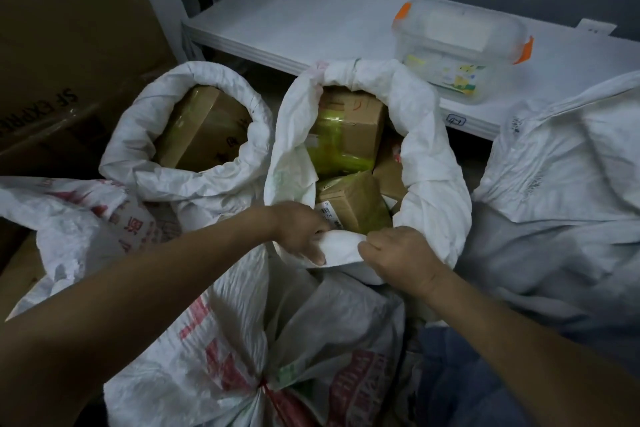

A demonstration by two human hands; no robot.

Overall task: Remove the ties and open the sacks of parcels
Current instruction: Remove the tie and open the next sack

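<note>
The near rim (341, 248) of the middle sack (434, 166) is gripped by both hands, which are set side by side and close together. The left hand (299, 229) is closed on the white fabric, its fingers (318, 226) curled over the edge into the mouth and its thumb pressed on the outer side. The right hand (398, 253) is clenched on the same fold just to the right, its fingers (372, 247) tucked tight round the cloth. The sack is seen standing open in front of a white shelf (311, 21), its rim rolled down along the right and far sides, and brown parcels (349, 135) banded with green tape are exposed inside. To its left, touching it, a second open sack (194, 180) is found with its rim rolled all round and a cardboard parcel (204, 128) within. In the foreground, below the hands, a tied sack (225, 340) with red print is bunched at its neck, where a red tie (264, 388) is wound. Another white sack (561, 184) is slumped at the right. A clear plastic container (460, 45) with orange clasps is set on the shelf, and a large cardboard carton (69, 45) is stood at the left.
</note>
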